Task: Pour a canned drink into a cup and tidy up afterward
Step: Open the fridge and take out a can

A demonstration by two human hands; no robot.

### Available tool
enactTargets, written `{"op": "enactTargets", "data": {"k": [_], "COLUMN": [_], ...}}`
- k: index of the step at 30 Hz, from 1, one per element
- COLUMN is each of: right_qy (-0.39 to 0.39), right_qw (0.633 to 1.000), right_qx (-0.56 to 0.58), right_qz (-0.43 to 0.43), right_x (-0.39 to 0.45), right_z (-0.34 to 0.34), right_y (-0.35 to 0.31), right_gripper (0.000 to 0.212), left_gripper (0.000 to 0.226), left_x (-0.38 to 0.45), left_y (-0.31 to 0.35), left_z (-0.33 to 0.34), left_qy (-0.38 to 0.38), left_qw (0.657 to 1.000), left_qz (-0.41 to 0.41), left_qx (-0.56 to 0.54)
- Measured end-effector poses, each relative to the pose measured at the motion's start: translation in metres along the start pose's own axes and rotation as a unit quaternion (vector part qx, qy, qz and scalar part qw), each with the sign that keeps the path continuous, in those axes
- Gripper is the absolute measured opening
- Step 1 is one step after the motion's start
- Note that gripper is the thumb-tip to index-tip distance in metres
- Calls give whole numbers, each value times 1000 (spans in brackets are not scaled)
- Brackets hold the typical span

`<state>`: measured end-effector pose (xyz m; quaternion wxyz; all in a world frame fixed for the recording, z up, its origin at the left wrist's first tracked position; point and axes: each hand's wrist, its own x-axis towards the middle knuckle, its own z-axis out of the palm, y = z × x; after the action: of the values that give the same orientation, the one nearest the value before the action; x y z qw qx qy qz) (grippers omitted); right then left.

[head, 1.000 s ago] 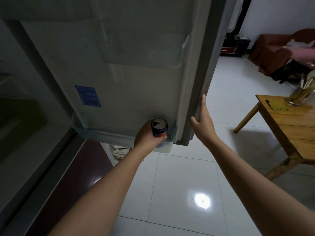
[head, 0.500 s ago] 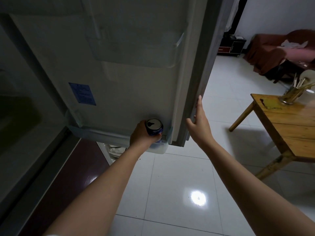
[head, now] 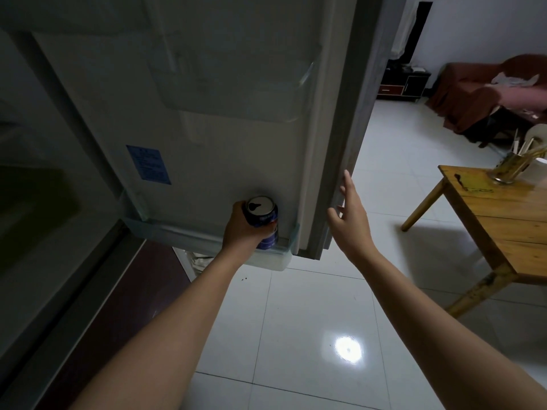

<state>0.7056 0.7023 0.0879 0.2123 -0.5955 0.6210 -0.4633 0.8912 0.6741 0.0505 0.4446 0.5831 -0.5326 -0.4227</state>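
To your right of the open grey fridge door (head: 334, 119) stands a wooden table (head: 509, 220) — a metal utensil holder (head: 506, 172) on it — and a brown sofa (head: 473, 93) beyond.

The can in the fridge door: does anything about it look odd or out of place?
Yes. The can held by the left hand in the bottom door shelf already shows a dark open mouth on top, so it seems opened. It stands upright; no spill is visible.

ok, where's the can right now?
Head view, left of centre: the can stands in the fridge door's bottom shelf, at its right end, gripped by the left hand.
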Motion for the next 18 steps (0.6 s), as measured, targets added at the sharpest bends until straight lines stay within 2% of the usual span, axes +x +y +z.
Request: {"op": "enactTargets", "data": {"k": [3,5,8,13,16,18], "right_qy": [43,75,95,29,-17,-41], "right_qw": [999,997,995,999,996,992], "right_qx": [26,32,20,25,82,119], "right_qz": [-2,1,19,20,14,6], "right_x": [2,6,15,26,33,36], "right_z": [-6,-11,-16,-22,-25,-28], "right_y": [1,1,5,10,9,9], "right_gripper": [55,46,49,66,70,69], "left_gripper": [50,44,48,50,41,52], "left_x": [-7,-16,-35,-58,-69,-78], "left_y": [11,25,48,61,54,47], "left_z": [-5,-7,-8,-5,-8,-10], "left_qy": [39,36,21,64,123,168], "left_qw": [998,997,995,993,989,983], "left_qz": [22,34,54,83,74,67], "left_qx": [-32,-54,-75,-49,-24,-4]}}
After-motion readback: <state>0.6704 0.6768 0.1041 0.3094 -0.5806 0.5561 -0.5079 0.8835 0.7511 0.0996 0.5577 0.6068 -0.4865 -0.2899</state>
